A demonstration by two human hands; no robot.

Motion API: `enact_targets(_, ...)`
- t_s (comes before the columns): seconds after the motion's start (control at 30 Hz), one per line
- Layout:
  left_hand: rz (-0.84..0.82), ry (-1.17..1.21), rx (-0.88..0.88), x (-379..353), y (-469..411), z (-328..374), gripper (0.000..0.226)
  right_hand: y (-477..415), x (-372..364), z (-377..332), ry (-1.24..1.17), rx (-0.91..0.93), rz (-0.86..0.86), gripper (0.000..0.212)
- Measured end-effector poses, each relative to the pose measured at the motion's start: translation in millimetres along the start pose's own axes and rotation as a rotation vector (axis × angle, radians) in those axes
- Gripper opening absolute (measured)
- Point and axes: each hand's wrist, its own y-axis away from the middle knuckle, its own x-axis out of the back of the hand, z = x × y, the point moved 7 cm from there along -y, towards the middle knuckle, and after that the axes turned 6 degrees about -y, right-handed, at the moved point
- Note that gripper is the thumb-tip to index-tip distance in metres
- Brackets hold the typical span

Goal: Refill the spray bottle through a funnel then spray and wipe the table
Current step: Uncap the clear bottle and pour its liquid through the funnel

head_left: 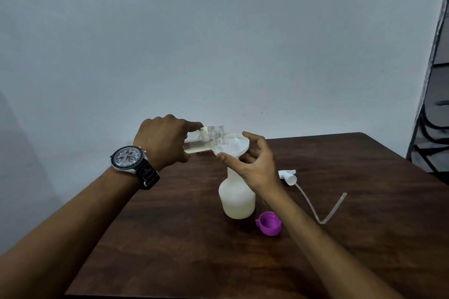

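Left of centre in the frame, my left hand [161, 139] is curled round a clear glass bottle [206, 139]. A wristwatch [130, 159] with a dark strap sits on that wrist. I hold the bottle tipped almost onto its side, with a little pale liquid lying along its lower wall and its open mouth over the near-left edge of the white funnel [234, 145].

At the centre, the funnel sits upright in the neck of the white spray bottle [237, 198], which stands on the dark wooden table [170, 238] and shows a pale fill in its lower part. My right hand [252, 165] steadies the funnel: the thumb presses the near rim and the fingers curve round the far side and under the bowl.

Lower right of the bottle, just beside my right forearm, a purple cap [269, 223] lies on the table with its opening upward. Further right lies the white spray head [288, 176], its clear dip tube [323, 211] trailing toward the right and bending sharply back up.
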Motion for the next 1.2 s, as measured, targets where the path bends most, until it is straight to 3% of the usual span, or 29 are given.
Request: enact_targets(1.2, 0.018, -0.023, -0.009, 1.8, -0.4, 1.8, 0.077, -1.7, 1.1, 1.9, -0.001, 0.005, 0.014, 0.075)
